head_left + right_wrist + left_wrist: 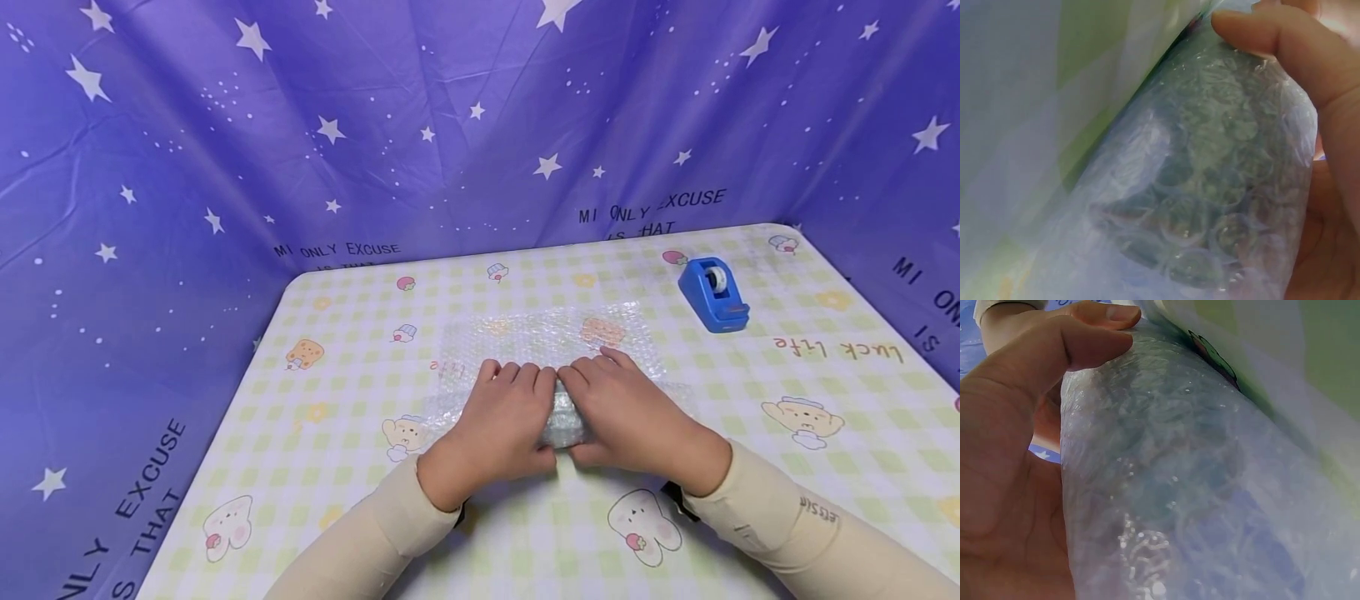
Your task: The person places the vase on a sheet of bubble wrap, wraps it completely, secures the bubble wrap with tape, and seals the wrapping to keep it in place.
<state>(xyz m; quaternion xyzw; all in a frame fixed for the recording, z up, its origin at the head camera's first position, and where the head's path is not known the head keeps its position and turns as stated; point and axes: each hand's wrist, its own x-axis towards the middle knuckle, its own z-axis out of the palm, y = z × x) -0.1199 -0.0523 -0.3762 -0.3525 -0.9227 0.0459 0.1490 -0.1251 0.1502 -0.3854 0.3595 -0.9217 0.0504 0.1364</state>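
A sheet of clear bubble wrap (532,333) lies on the table, its near end rolled around something. The rolled bundle (564,421) sits between the hands, and a pale greenish, glassy-looking thing shows dimly through its layers; its kind is hidden. The left hand (506,421) grips the bundle from the left, fingers curled over its far side and thumb on the near side. From the right, the right hand (630,417) holds it the same way. In both wrist views the thumbs press on the bubble wrap (1147,462) (1210,156).
A blue tape dispenser (712,296) with a roll of tape stands at the back right of the table. The checked tablecloth (315,467) carries printed cartoon figures. Purple curtains (450,167) with stars hang behind and along the sides of the table.
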